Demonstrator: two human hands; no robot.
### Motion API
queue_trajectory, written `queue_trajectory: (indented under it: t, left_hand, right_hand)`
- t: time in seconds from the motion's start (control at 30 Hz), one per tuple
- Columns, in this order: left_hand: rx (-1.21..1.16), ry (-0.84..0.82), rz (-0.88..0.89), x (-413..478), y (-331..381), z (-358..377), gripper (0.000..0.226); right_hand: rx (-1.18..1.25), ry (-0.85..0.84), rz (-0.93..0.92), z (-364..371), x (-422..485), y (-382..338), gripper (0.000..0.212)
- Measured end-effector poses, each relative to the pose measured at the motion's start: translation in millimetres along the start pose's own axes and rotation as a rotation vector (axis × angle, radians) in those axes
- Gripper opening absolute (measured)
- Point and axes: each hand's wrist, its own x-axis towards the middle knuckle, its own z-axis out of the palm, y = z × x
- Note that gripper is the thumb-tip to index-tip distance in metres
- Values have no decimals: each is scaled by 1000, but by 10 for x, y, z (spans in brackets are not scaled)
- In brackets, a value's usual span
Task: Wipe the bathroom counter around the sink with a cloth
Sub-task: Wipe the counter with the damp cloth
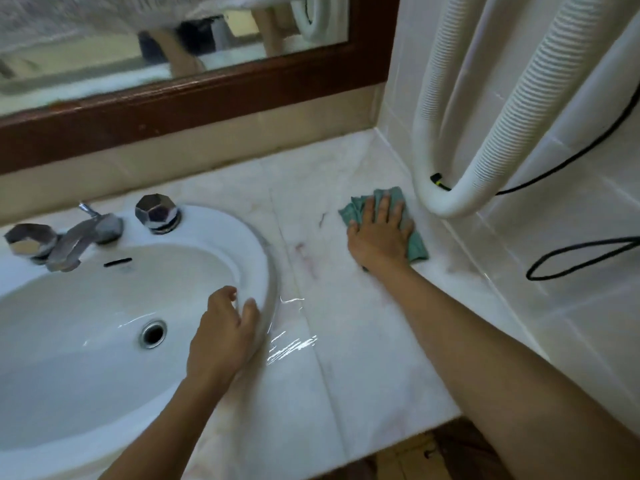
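I have the right hand (379,237) laid flat on the green cloth (417,247), its fingers (384,206) straight and spread apart, pressing down rather than gripping. That way the whole palm bears on the cloth and I can drag a wide patch of it across the surface (346,341). The cloth lies bunched under the palm at the far right of the surface, near the tiled wall (571,254) and just below the bend of the white ribbed hose (485,161). Its folds poke out beyond the fingertips, to the left of them, and beside the outer edge of the hand.

The left hand (221,336) rests on the rim of the sink (221,220), fingers loosely bent and holding nothing; I judge it is there to brace the reach. Between the two hands I see reddish marks (308,258) and wet streaks (292,346), so that strip looks yet to be wiped.
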Motion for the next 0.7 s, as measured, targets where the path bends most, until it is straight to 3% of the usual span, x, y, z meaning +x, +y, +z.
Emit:
queue_trajectory:
  t: [0.2,0.3,0.37,0.5,0.7]
  left_hand:
    - [103,89,11,-1,32,63,43]
    - [114,87,9,3,46,57,41]
    - [111,81,1,2,48,47,41]
    - [110,90,-1,-32,66,39,39]
    - [116,78,-10,-48,76,33,38]
  right_hand:
    - [25,53,-454,379,-867,-302,64]
    - [6,18,-624,401,-1548,30,64]
    - [-3,27,-590,341,-1654,456,65]
    - [-65,89,-298,166,-1038,941,64]
    - [-43,50,-96,-64,488,342,62]
